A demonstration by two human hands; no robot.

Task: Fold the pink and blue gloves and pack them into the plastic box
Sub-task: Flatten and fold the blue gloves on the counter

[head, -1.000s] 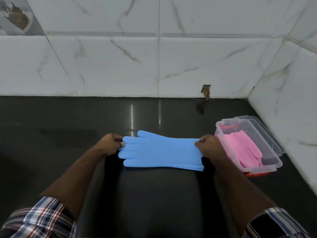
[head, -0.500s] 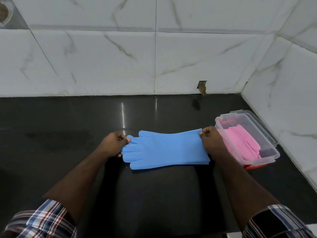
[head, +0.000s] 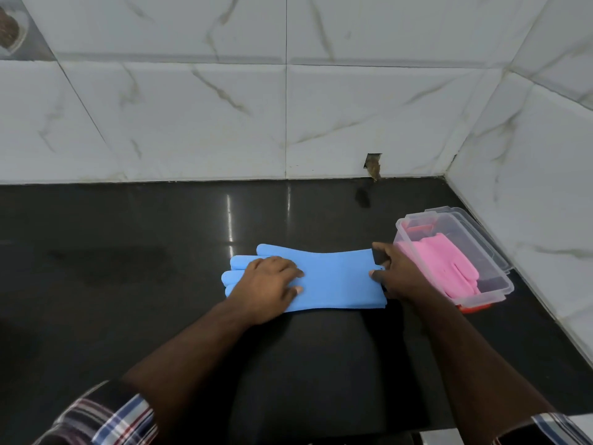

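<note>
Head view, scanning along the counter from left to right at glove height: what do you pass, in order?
Left hand lying flat on the finger end of the blue gloves → right hand pinching their cuff end → plastic box holding the pink gloves → tiled side wall.

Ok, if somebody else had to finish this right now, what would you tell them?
Left hand lies flat on the finger end of the blue gloves, pressing them to the counter.
Right hand pinches their cuff end.
Pink gloves are already in the open box, right of the blue ones. A clear lid lies beyond the box.
Done: pink packed.
Left: fold the blue gloves and put them in the box.
</note>
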